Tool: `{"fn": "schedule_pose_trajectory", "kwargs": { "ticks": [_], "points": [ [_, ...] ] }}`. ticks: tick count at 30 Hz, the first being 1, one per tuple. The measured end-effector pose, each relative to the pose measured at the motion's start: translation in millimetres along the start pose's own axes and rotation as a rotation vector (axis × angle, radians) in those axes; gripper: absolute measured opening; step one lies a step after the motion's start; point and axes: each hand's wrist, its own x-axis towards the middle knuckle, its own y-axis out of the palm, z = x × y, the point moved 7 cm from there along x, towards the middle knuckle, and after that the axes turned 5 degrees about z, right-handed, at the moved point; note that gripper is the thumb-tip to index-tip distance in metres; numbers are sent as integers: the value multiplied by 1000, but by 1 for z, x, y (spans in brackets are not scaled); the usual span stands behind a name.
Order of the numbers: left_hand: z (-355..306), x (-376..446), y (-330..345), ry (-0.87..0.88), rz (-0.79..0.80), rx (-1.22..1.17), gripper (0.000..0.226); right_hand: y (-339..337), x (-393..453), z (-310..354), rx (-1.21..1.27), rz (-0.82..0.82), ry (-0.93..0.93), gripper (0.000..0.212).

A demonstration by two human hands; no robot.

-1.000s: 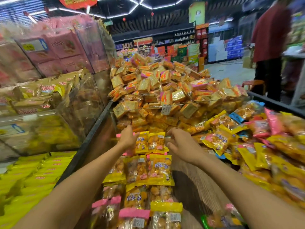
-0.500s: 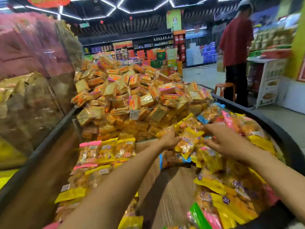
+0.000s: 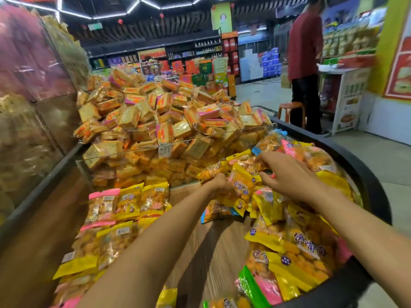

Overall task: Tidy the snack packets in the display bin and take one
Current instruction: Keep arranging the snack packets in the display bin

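Both hands have shifted right; left hand pinches a yellow packet, right hand spread.

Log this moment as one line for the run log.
phase: tidying | left hand: grips yellow packet | right hand: fingers spread over loose packet pile | bin rim: right | taken: none yet
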Motion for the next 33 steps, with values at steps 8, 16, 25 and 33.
{"fn": "schedule_pose_trajectory", "kwargs": {
  "ticks": [8,16,25,33],
  "points": [
    [-4,-124,-44,115,-82,-296,11,14,-6,12,-20,84,-19,28],
    [73,-236,-100,114,-197,-490,23,16,5,98,-235,164,-188,33],
    [90,-243,-127,186,-229,-647,35,66,53,192,594,126,19,30],
    [88,-235,-108,209,-107,-434,27,82,55,171,1167,109,170,49]
  ]
}}
